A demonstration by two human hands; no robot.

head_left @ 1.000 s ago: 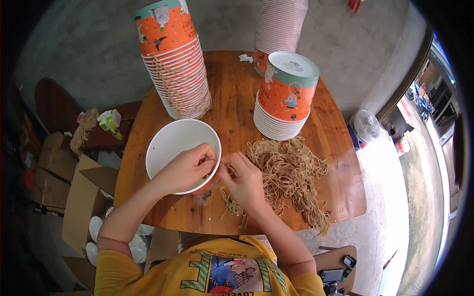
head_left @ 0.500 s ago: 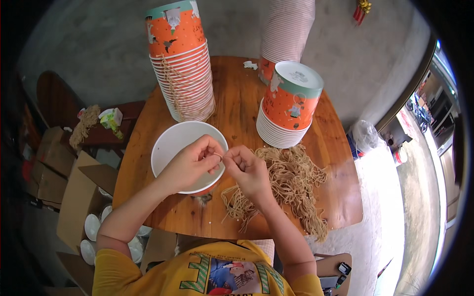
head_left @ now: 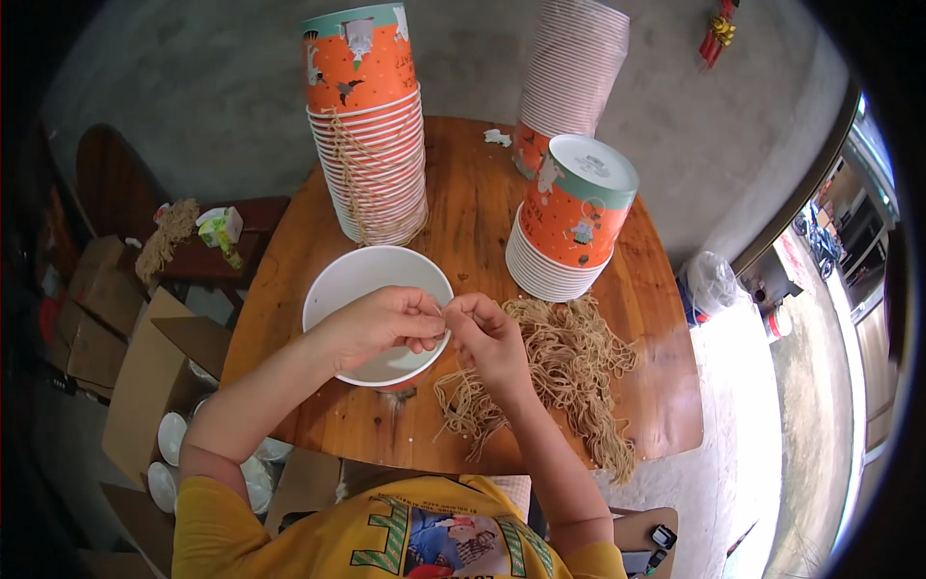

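Observation:
In front of me a white-lined paper bucket (head_left: pixel 349 278) stands upright on the table, its opening facing me. Over the bucket's right part, my left hand (head_left: pixel 386 323) is closed, thumb and fingers pinched together. My right hand (head_left: pixel 492 347) pinches close beside it, the fingertips of both hands nearly touching at the rim. A short bit of thin, pale cord (head_left: pixel 445 314) shows between them; most of it is hidden by the fingers. Right of the bucket, under and beside my right forearm, lies a tangled heap of tan cords (head_left: pixel 579 357).
Behind the bucket rises a tall stack of orange buckets (head_left: pixel 371 164) with cords hanging on it. Upside-down buckets (head_left: pixel 569 217) stand at right, with a plastic-wrapped stack (head_left: pixel 574 72) behind. An opened cardboard box (head_left: pixel 145 405) with white bucket-like things is beside the wooden table (head_left: pixel 666 386).
Both hands stay pinched close together and have shifted slightly. The whole view has moved a little, so the table and stacks sit lower in the picture.

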